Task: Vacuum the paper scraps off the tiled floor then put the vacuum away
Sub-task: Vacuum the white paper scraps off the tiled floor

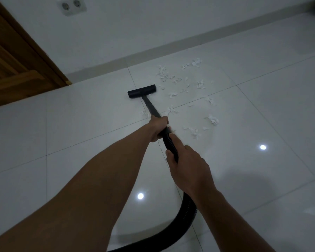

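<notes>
A black vacuum floor head (141,91) rests flat on the white tiled floor (262,110), at the end of a black wand (150,107). My left hand (158,129) is shut around the wand's lower part. My right hand (186,167) grips the ribbed black hose (171,145) just behind it. The hose curves down and back past my right wrist toward the bottom edge. White paper scraps (173,79) lie scattered to the right of the floor head, and more scraps (212,120) sit nearer to me. The vacuum body is out of view.
A wooden door (16,57) stands at the left. The white wall with a double socket (71,5) and a grey skirting strip (189,39) runs behind the scraps. Two ceiling lights reflect on the glossy tiles.
</notes>
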The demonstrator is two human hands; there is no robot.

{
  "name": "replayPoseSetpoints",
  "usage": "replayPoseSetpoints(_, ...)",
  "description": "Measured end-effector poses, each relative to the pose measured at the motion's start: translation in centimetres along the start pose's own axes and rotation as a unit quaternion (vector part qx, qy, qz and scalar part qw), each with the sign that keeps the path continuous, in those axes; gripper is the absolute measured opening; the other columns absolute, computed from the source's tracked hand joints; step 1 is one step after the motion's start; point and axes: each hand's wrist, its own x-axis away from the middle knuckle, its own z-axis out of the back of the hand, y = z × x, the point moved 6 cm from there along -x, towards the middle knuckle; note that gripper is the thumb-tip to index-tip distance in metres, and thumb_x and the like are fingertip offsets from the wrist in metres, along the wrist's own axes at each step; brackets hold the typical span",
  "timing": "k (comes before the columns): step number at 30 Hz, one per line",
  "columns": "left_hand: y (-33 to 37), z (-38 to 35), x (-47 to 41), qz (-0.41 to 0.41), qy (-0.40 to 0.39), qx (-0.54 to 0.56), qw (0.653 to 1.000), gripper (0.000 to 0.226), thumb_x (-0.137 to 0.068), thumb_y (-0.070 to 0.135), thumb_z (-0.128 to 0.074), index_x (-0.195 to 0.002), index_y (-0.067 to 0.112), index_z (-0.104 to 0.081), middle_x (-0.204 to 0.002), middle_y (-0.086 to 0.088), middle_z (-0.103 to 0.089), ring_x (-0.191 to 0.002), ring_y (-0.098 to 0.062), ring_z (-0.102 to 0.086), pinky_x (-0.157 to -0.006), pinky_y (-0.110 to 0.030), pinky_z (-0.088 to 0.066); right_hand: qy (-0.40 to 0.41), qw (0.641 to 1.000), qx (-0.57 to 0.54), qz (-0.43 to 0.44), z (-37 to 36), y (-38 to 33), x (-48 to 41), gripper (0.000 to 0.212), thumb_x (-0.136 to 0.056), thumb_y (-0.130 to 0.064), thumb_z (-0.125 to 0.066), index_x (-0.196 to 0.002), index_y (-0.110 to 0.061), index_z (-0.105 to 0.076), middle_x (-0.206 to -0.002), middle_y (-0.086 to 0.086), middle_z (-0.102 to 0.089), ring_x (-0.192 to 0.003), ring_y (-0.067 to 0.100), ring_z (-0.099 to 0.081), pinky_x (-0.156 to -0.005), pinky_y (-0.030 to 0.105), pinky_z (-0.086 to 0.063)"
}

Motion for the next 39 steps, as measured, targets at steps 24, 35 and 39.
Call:
replayPoseSetpoints(24, -2.9, -1.5, 6.1, -0.005, -0.001, -0.005, 1.0, 0.06, -0.093, 0.008, -0.049, -0.148, 0.009, -0.026, -0.097, -0.013, -0.054, -0.058, -0.015, -0.059, -0.048, -0.023, -0.054, -0.015, 1.0, -0.012, -0.001, 1.1, 0.7, 6.4, 0.053, -0.104, -0.045, -0.035, -0.152, -0.043, -0.013, -0.095, -0.003, -0.058, -0.082, 0.015, -0.061, -0.077, 0.04, -0.056)
replayPoseSetpoints(35, -7.2, -3.9, 8.9, -0.005, 0.011, 0.022, 1.0, 0.053, -0.094, 0.006, -0.049, -0.144, 0.008, -0.03, -0.093, -0.014, -0.055, -0.059, -0.017, -0.058, -0.045, -0.023, -0.052, -0.009, 1.0, -0.013, 0.025, 1.2, 3.7, 11.1, 0.053, -0.103, -0.043, -0.036, -0.151, -0.043, -0.013, -0.095, -0.004, -0.059, -0.081, 0.015, -0.061, -0.077, 0.039, -0.055)
replayPoseSetpoints(39, -8.6, -4.9, 9.8, -0.011, 0.006, 0.017, 1.0, 0.053, -0.095, 0.006, -0.048, -0.144, 0.01, -0.029, -0.085, -0.012, -0.053, -0.06, -0.016, -0.057, -0.05, -0.028, -0.054, -0.009, 1.0, -0.018, 0.021, 0.8, 5.1, 12.6, 0.055, -0.104, -0.044, -0.037, -0.153, -0.042, -0.013, -0.099, -0.003, -0.06, -0.084, 0.015, -0.061, -0.079, 0.037, -0.054)
